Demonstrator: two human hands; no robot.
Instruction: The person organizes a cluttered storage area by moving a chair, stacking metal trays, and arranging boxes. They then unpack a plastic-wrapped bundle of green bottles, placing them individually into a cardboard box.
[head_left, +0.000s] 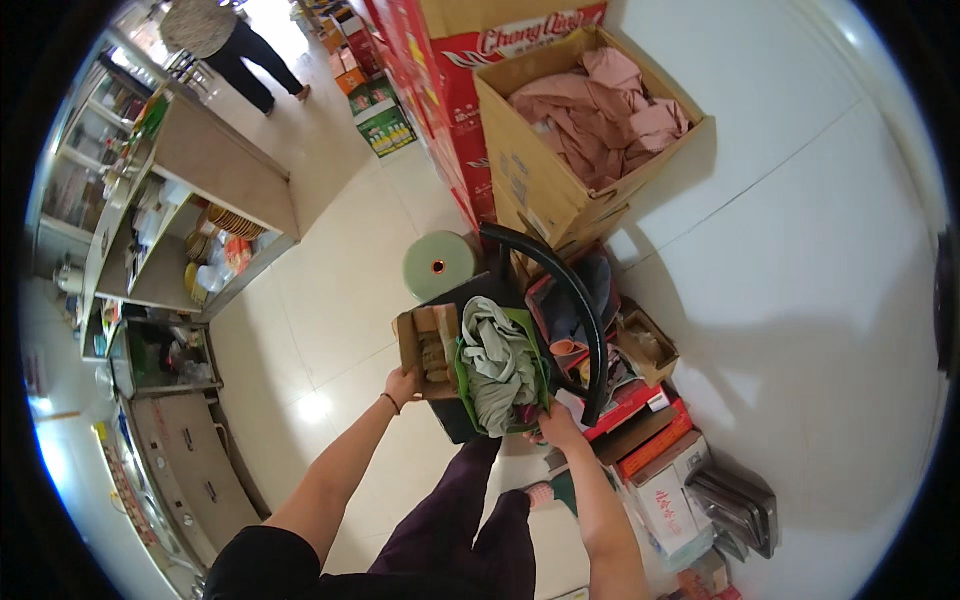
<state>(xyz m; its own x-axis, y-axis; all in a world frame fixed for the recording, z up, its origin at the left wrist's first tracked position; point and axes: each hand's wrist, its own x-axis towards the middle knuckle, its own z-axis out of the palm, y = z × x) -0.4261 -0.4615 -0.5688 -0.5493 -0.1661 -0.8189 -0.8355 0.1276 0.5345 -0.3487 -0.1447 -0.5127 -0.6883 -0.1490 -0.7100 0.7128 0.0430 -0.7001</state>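
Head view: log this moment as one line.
left hand: holding small cardboard box | right hand: at green container, near edge | inside: grey-green cloth | beside: black armrest | beyond: open carton, pink cloth

The carton (407, 345) is just left of the bag (531, 332), which holds cloth (495, 362).

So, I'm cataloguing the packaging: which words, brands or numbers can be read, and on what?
I won't copy wording or brands, but print shows here:
Red carton: large script, readable; smaller print, too blurred.
Open brown box: print on its side, too blurred.
White box, lower right: red characters, unclear.
Green carton: print too small to read.
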